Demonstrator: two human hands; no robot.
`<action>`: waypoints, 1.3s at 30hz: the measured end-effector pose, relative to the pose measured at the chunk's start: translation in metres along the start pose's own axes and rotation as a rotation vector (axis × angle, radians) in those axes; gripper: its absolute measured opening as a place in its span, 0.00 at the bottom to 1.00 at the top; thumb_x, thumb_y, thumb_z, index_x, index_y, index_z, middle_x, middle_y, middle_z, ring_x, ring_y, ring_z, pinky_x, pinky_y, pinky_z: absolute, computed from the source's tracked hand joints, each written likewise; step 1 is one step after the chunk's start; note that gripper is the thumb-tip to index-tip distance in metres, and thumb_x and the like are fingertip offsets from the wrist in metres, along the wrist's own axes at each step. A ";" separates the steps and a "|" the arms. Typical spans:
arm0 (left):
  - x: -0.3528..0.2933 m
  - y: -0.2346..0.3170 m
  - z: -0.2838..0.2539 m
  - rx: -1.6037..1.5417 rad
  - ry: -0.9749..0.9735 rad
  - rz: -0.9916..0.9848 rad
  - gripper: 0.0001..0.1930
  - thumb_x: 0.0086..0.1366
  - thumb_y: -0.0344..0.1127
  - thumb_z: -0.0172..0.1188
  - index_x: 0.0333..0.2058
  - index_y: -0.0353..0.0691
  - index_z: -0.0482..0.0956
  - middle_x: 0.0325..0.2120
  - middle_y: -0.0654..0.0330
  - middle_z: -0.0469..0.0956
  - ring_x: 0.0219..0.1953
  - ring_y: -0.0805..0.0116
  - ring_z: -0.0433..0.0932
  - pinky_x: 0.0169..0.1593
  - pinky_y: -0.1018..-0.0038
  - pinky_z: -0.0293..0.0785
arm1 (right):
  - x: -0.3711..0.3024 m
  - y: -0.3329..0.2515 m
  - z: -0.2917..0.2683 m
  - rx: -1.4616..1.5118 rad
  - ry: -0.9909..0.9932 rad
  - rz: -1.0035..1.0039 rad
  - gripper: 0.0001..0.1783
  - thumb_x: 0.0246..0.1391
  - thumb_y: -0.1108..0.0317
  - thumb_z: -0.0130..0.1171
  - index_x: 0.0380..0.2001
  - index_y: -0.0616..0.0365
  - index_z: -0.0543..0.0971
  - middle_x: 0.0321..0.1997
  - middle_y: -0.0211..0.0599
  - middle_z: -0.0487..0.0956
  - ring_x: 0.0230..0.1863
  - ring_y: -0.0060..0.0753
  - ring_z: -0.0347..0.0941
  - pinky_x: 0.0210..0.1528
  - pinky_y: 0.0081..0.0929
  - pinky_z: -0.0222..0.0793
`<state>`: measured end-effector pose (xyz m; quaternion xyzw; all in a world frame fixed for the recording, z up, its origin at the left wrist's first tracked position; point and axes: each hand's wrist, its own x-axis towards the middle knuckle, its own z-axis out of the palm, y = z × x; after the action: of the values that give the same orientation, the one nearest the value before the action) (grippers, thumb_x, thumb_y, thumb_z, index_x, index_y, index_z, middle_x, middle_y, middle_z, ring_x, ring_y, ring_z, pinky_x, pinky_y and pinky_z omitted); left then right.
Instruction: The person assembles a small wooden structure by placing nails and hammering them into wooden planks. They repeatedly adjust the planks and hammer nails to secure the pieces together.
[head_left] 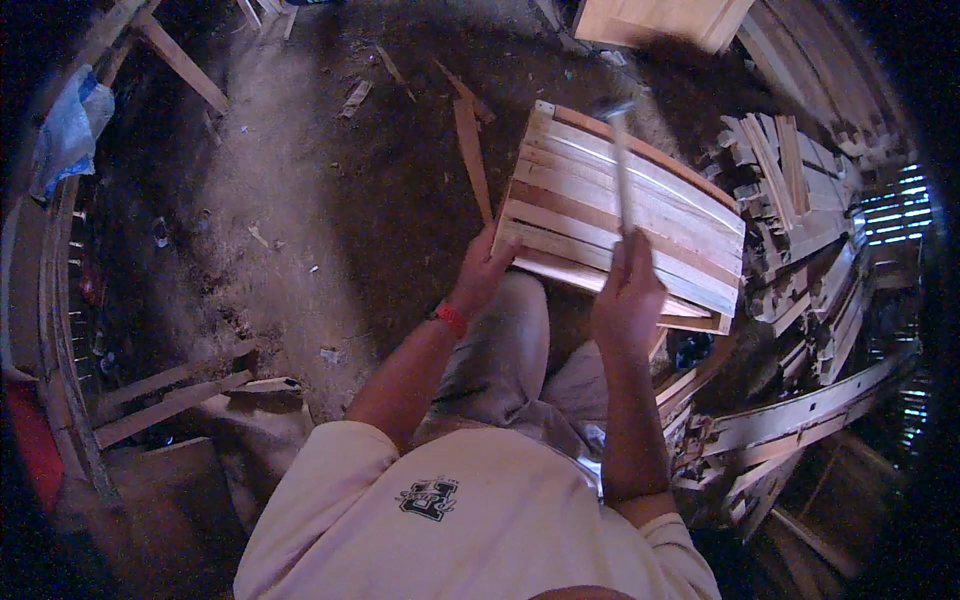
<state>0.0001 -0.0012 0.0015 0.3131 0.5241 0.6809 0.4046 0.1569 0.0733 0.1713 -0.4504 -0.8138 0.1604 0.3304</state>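
A slatted wooden crate (625, 215) rests tilted over my knees, its pale and reddish slats running lengthwise. My left hand (487, 265) grips the crate's near left corner, thumb on the slats and the other fingers mostly hidden. In my right hand (630, 295) is a hammer (622, 165), held by its light handle. The hammer's head is raised toward the crate's far edge and looks blurred; whether it touches the wood I cannot tell.
Stacked wooden pieces (800, 200) stand close on the right, with long boards (800, 415) below them. Loose wood strips (470, 150) lie on the dirt floor ahead. A wooden panel (660, 20) is at the far side. More planks (170, 405) lie at the left.
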 end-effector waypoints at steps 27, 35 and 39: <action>0.006 -0.003 0.001 -0.010 -0.027 -0.001 0.23 0.75 0.41 0.54 0.62 0.33 0.69 0.53 0.59 0.78 0.54 0.72 0.74 0.58 0.72 0.70 | -0.003 0.013 0.013 -0.238 -0.371 0.232 0.16 0.69 0.64 0.50 0.54 0.60 0.74 0.46 0.57 0.82 0.45 0.60 0.82 0.42 0.51 0.77; 0.004 0.013 0.006 0.036 -0.002 -0.063 0.25 0.74 0.41 0.55 0.63 0.33 0.68 0.53 0.59 0.77 0.55 0.71 0.74 0.59 0.72 0.69 | -0.009 0.002 0.005 -0.068 -0.204 0.111 0.14 0.68 0.68 0.49 0.52 0.61 0.75 0.42 0.56 0.83 0.40 0.61 0.81 0.41 0.53 0.76; 0.005 0.000 -0.003 -0.033 -0.036 -0.046 0.26 0.74 0.42 0.55 0.64 0.33 0.66 0.54 0.59 0.77 0.55 0.71 0.73 0.60 0.72 0.69 | -0.005 0.007 0.015 -0.123 -0.311 0.070 0.13 0.69 0.66 0.49 0.50 0.61 0.76 0.38 0.58 0.82 0.37 0.62 0.81 0.38 0.53 0.75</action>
<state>-0.0049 0.0018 0.0012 0.3064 0.5124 0.6742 0.4348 0.1524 0.0737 0.1547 -0.4675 -0.8473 0.1896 0.1664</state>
